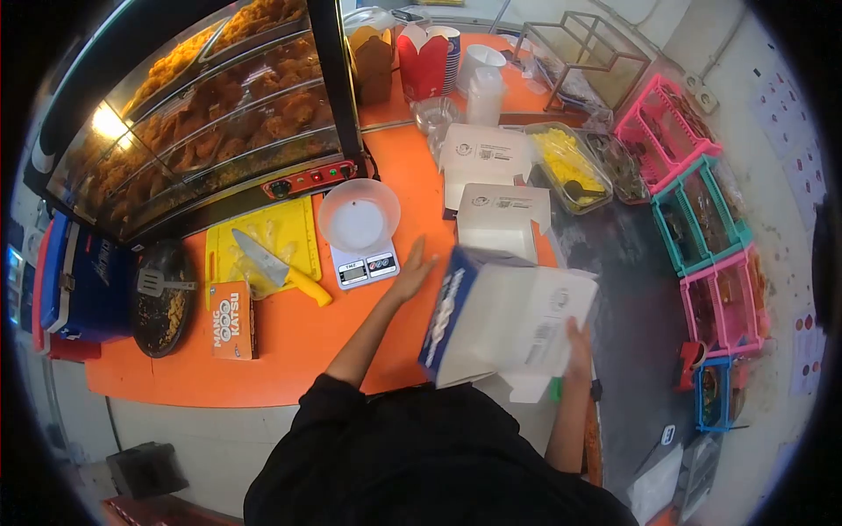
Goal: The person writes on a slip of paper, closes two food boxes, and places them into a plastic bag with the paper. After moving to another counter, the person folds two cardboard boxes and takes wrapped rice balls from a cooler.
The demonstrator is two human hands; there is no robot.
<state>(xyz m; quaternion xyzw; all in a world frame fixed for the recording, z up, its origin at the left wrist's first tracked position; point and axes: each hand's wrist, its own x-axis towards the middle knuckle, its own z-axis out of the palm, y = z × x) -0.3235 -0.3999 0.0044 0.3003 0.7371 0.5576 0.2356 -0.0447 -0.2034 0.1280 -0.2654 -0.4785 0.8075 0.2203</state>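
My right hand (577, 352) grips the right edge of an open white and blue box (491, 329), tilted above the counter's front edge. To the left of that box, my left hand (412, 273) has its fingers apart and holds nothing. It is beside a small digital scale (367, 268), which bears a round clear plastic bowl (359, 216). Two more open white boxes (485, 158) stand one in front of the other behind the held box.
A yellow cutting board (307, 232) bears a yellow-handled knife (272, 265). Left are an orange box (231, 320), a dark mortar (162, 320) and a blue cooler (96, 280). A heated display case (219, 123) stands behind. Colored baskets (702, 219) line the right.
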